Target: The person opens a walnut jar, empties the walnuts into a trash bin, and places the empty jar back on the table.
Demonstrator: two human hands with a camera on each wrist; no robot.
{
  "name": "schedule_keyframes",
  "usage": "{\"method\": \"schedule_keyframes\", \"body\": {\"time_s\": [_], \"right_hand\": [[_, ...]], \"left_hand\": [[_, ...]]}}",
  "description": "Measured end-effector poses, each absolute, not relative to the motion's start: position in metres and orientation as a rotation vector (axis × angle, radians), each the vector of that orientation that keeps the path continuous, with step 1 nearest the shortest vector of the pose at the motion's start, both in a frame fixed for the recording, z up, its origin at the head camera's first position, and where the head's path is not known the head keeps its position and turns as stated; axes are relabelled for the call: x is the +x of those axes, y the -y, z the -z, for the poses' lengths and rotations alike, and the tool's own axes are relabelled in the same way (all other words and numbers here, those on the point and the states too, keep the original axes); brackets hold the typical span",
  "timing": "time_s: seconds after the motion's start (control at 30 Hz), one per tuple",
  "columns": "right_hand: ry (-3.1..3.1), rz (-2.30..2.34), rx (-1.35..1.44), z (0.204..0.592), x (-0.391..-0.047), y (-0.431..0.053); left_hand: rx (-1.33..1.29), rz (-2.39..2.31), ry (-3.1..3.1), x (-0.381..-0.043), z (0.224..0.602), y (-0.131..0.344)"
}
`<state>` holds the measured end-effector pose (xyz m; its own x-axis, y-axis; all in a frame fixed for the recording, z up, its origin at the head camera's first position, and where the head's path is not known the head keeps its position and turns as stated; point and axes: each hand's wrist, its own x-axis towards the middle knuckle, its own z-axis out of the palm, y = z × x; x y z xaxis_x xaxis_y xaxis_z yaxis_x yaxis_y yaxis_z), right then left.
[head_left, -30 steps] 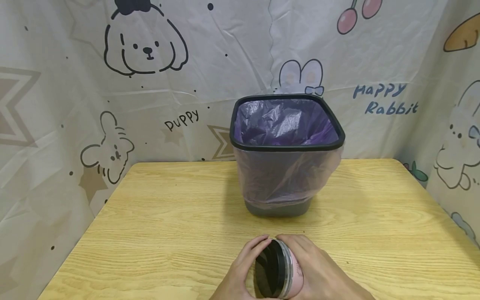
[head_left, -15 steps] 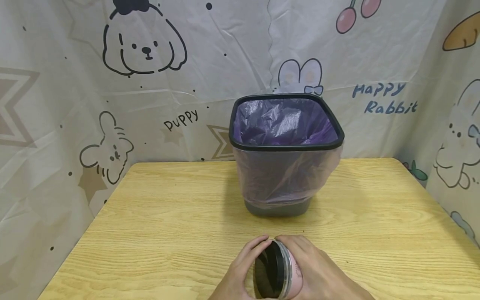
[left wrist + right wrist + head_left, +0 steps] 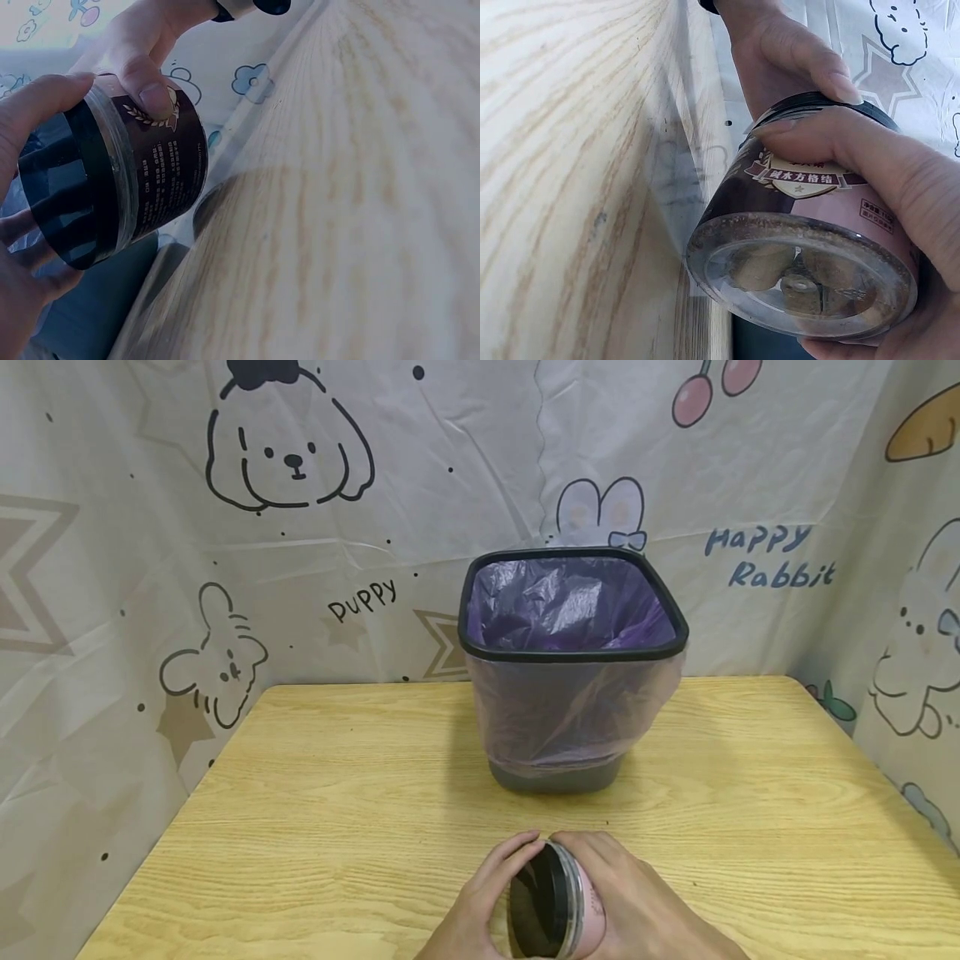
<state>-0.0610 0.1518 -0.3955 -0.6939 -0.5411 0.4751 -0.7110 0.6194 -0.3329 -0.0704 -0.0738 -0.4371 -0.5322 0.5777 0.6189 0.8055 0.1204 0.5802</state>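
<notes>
Both hands hold a round plastic jar (image 3: 592, 910) at the near side of the table, tilted over with its lid end toward the left. My left hand (image 3: 476, 897) grips the black lid (image 3: 536, 902), thumb and fingers spread around its rim. My right hand (image 3: 637, 893) grips the jar's body, with the thumb across the pink and dark brown label (image 3: 169, 161) in the left wrist view. Through the clear base (image 3: 802, 281), the right wrist view shows several brownish pieces inside. The lid sits on the jar.
A grey waste bin (image 3: 558, 779) with a black rim and a purple liner bag stands beyond the hands, toward the back of the wood-grain table (image 3: 337, 793). Behind the table and at its sides hangs a printed cloth (image 3: 450, 443) with cartoon animals.
</notes>
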Motion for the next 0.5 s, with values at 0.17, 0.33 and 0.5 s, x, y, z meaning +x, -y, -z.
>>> {"method": "schedule_keyframes", "body": {"time_s": [0.17,0.33,0.5], "right_hand": [[2.526,-0.739,0.991,0.3956,-0.0598,-0.152],[2.508,-0.737,1.005,0.3963,-0.0614,-0.1512],[2.495,-0.727,1.019,0.3965,-0.0621,-0.1514]], "left_hand": [[-1.408,1.365,2.193,-0.0713,0.4357,0.0767],[-1.418,1.388,2.218,-0.0714,0.4339,0.0787],[-1.338,1.391,2.229,-0.0684,0.4348,0.0759]]}}
